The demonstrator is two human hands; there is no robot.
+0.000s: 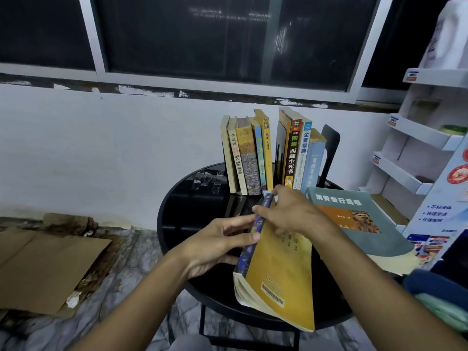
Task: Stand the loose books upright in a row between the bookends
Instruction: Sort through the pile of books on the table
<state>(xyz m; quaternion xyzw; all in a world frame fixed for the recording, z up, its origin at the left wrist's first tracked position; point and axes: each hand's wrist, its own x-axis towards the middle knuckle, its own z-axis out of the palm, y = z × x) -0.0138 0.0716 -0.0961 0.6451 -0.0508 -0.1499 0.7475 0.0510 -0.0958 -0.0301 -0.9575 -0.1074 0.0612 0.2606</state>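
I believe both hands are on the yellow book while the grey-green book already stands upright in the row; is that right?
Not quite: the head view shows the grey-green book lying flat on the black table, right of the row. Both the left hand and the right hand are indeed on the yellow book.

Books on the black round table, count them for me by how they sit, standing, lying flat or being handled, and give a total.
standing books, upright in the row: 8
grey-green book, lying flat: 1
yellow book, tilted up and being handled: 1
Total: 10
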